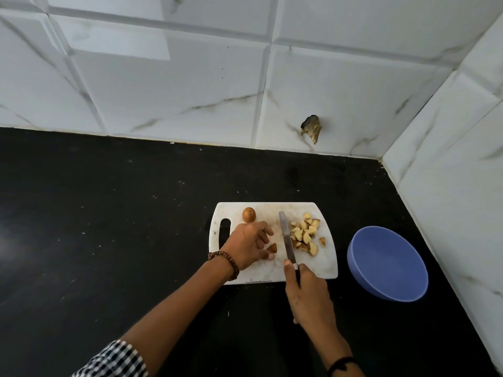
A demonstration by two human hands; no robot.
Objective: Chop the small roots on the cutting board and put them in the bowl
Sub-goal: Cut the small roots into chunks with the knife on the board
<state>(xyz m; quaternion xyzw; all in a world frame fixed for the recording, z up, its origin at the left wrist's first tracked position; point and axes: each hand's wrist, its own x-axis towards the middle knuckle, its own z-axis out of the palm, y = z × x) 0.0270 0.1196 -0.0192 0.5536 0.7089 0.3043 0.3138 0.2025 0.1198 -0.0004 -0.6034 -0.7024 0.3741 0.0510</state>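
Note:
A white cutting board (pixel 324 263) lies on the black counter. One whole brown root (pixel 248 214) sits at its far left. Several chopped pieces (pixel 306 234) are piled on the board's right half. My left hand (pixel 249 246) pinches a small brown root piece (pixel 272 248) against the board between thumb and fingers. My right hand (pixel 309 292) grips the handle of a knife (pixel 287 239), forefinger along its spine. The blade lies flat-on just right of that piece, pointing away from me. An empty blue bowl (pixel 388 263) stands to the right of the board.
The black counter (pixel 109 227) stretches to the left and toward me. White marbled tile walls meet in a corner at the back right, close behind the bowl. A chipped hole (pixel 312 128) marks the back wall.

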